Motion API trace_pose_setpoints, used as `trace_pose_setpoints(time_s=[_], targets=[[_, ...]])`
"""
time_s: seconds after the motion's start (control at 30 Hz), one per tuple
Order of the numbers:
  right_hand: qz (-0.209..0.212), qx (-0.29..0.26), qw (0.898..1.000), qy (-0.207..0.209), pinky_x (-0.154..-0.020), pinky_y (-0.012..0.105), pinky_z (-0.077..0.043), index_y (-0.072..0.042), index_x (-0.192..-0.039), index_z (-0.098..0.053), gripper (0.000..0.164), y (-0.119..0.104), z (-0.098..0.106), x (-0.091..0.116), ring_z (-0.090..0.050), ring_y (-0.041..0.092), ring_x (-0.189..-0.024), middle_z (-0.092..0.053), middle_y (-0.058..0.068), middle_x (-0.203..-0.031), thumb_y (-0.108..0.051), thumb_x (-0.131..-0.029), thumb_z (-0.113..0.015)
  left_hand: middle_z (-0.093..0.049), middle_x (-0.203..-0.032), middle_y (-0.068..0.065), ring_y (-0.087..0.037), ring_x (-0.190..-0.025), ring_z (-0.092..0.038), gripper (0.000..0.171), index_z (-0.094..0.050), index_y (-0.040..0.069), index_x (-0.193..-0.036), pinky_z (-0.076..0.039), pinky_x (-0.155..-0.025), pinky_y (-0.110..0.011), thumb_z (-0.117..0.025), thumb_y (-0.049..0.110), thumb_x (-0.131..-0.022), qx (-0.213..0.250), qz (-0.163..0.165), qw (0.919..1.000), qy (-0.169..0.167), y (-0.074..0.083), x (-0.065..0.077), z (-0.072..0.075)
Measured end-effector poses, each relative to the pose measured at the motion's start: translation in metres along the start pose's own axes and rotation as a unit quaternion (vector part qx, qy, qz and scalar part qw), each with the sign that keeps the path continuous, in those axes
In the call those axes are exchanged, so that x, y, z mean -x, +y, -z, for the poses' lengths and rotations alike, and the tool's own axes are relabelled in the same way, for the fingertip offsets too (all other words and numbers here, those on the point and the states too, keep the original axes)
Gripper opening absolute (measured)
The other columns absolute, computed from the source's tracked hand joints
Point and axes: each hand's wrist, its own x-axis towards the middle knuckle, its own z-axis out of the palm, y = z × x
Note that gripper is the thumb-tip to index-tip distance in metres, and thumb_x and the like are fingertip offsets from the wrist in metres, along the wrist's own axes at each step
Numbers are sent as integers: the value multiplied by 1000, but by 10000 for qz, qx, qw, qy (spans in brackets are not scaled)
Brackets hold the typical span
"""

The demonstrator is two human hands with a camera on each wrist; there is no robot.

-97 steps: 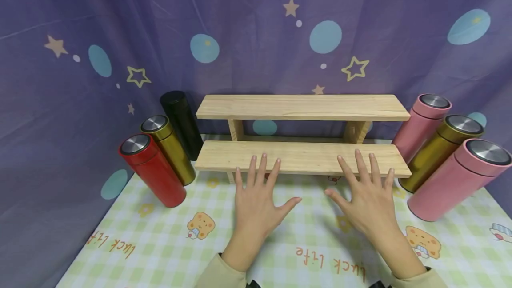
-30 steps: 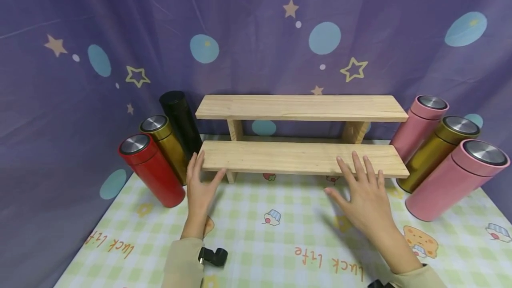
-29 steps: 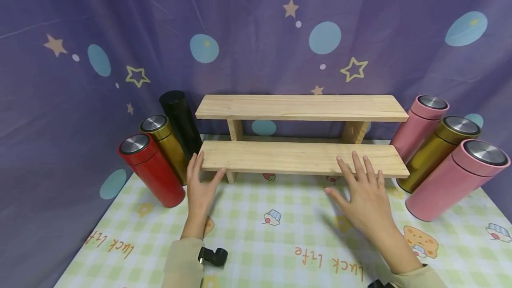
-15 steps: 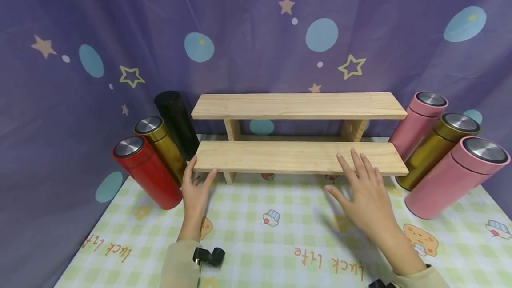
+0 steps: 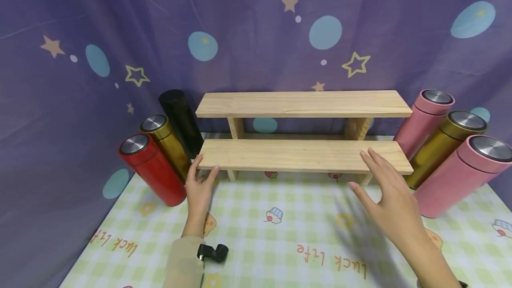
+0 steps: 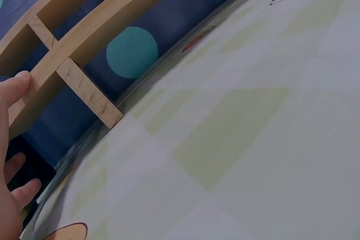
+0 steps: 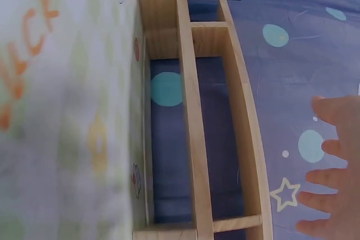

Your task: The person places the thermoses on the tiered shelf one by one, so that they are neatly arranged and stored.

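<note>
A two-tier wooden shelf of pale boards stands at the back of the table. My left hand grips the left front corner of its lower board. In the left wrist view, the thumb lies against the board's front edge, and other fingers curl below it. Toward the right end of that board, my right hand hovers with fingers extended and thumb spread, holding nothing. The right wrist view shows its fingers apart from the wood.
Left of the shelf stand a red flask, a gold flask and a black flask. To its right are two pink flasks and another gold flask. A checked cloth covers the table; a purple curtain hangs behind.
My left hand has moved left from before the shelf and now grips the lower board's left corner. My right hand has shifted right and turned sideways. The shelf and flasks stay in place.
</note>
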Motion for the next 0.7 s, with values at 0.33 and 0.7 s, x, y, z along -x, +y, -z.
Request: trace_pose_setpoints(time_s=[0.33, 0.7], targets=[[22, -358, 9958, 838, -99, 3, -25, -16, -144, -53, 73, 20, 30, 38, -38, -6, -133, -52, 6, -146, -3, -79, -81, -41, -152, -5, -26, -134, -41, 59, -53, 20, -142, -38, -105, -48, -78, 28, -88, -81, 34, 9998, 151, -14, -4, -4], [91, -1113, 9735, 1996, -103, 14, -35, 7, -130, -60, 46, 54, 53, 59, -52, 2, -125, -61, 10, -135, -17, -92, -73, -44, -149, -6, -26, -130, -43, 60, -54, 21, -140, -41, -103, -47, -79, 30, -86, -101, 49, 9997, 219, -15, -1, -2]])
